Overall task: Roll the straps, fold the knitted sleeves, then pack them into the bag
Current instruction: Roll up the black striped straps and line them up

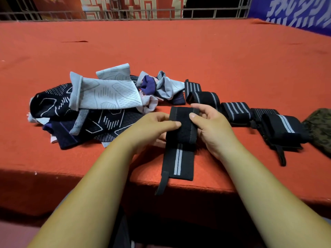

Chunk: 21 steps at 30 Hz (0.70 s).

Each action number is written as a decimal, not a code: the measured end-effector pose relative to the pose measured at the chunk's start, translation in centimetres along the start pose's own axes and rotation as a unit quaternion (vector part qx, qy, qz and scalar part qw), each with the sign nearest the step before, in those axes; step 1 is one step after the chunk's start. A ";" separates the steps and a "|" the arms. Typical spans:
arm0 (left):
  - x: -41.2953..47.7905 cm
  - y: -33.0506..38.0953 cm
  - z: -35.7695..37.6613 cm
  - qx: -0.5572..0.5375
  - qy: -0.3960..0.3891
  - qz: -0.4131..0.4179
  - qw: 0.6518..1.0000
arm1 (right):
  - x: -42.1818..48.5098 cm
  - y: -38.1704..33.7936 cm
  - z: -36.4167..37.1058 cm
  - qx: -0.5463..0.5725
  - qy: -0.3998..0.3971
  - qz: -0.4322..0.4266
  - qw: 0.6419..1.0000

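Note:
A black strap with grey stripes [179,154] lies lengthwise near the table's front edge, its thin loop hanging over the edge. My left hand [154,126] and my right hand [211,126] pinch its far end from both sides, thumbs on top, where the strap is folded over. Several rolled black straps [236,111] lie in a row to the right. A heap of knitted sleeves [100,97], pale grey, dark navy and purple, lies to the left. A camouflage-patterned bag [320,129] shows at the right edge.
The red felt table [161,47] stretches far back to a metal railing [125,13]. Its front edge [197,188] runs just under my forearms. A blue banner [295,13] stands at the back right.

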<state>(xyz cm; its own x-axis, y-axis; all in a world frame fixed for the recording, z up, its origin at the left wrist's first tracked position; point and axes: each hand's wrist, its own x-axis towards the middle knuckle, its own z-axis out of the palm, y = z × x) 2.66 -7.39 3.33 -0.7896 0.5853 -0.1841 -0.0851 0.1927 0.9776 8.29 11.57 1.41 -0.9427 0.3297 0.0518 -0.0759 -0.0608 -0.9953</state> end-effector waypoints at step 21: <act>1.2 -0.3 1.1 -0.146 0.082 0.099 0.981 | -0.6 -2.0 -0.3 0.177 -0.002 0.152 0.972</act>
<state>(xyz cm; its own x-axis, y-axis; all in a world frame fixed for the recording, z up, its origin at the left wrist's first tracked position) 2.42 -5.89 2.68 -0.8936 0.4487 0.0074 -0.0723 -0.1601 0.9844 9.10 11.83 3.38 -0.9401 0.2425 -0.2397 0.0999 -0.4763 -0.8736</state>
